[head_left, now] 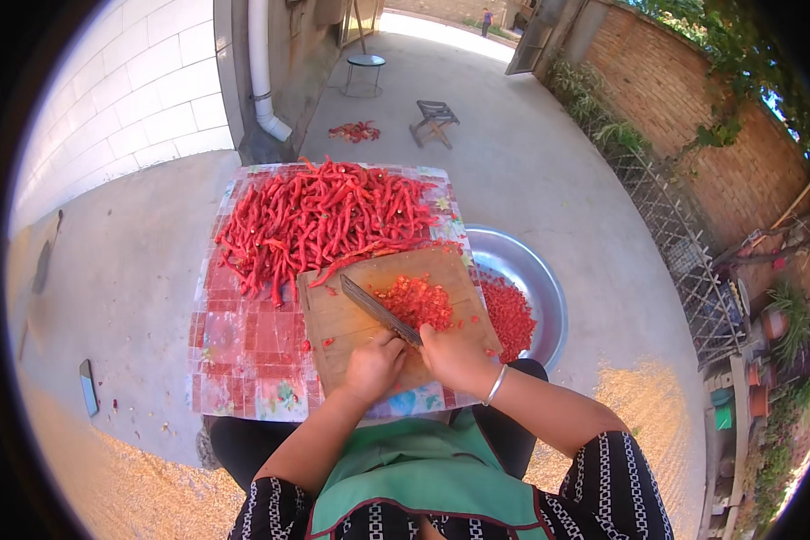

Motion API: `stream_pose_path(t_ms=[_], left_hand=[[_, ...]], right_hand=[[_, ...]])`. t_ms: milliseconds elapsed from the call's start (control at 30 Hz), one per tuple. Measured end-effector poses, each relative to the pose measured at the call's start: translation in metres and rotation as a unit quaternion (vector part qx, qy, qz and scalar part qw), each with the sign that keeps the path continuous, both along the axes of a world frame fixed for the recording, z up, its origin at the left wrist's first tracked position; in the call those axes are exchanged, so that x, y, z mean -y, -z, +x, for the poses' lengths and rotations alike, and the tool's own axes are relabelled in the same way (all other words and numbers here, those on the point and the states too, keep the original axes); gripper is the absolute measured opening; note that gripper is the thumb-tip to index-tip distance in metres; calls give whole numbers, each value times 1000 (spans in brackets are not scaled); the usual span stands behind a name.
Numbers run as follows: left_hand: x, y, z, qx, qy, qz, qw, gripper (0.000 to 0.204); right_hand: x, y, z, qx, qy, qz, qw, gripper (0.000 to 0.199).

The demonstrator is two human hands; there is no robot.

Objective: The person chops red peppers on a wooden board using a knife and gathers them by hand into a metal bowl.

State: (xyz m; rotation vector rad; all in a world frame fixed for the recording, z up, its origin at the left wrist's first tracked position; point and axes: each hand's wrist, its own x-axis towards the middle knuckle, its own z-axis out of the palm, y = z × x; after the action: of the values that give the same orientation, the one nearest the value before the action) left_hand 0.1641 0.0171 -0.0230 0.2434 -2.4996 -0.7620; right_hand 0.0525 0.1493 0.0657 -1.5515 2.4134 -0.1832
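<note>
A wooden cutting board (342, 315) lies slantwise on the near part of the table. On it, a knife (376, 304) points away to the left, and a heap of chopped red chilli (416, 301) sits just right of its blade. My right hand (454, 358), with a bracelet at the wrist, is closed round the knife's handle end. My left hand (374, 367) rests curled at the board's near side, fingertips close by the blade; whatever it holds is hidden. A big pile of whole red chillies (328, 216) covers the table's far half, right up to the board.
A red-patterned cloth covers the table (243, 346). Below its right edge stands a wide metal basin (549, 297) with chopped chilli inside. A folding stool (435, 121), a round stool (365, 61) and red scraps (355, 131) are beyond. A phone (88, 387) lies on the left.
</note>
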Motion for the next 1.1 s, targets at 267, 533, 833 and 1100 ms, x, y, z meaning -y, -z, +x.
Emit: stream_pose_path(t_ms=[267, 533, 833, 1100], left_hand=[[7, 9, 0, -4, 22, 14, 1000, 12], [23, 8, 6, 5, 33, 4, 999, 13], [27, -2, 9, 1, 59, -10, 998, 14], [30, 2, 9, -4, 66, 7, 998, 13]], right_hand=[[-4, 1, 5, 4, 18, 36, 999, 13], [9, -32, 0, 28, -31, 38, 998, 16], [15, -17, -2, 20, -16, 3, 1000, 19], [30, -14, 1, 18, -10, -26, 999, 23]])
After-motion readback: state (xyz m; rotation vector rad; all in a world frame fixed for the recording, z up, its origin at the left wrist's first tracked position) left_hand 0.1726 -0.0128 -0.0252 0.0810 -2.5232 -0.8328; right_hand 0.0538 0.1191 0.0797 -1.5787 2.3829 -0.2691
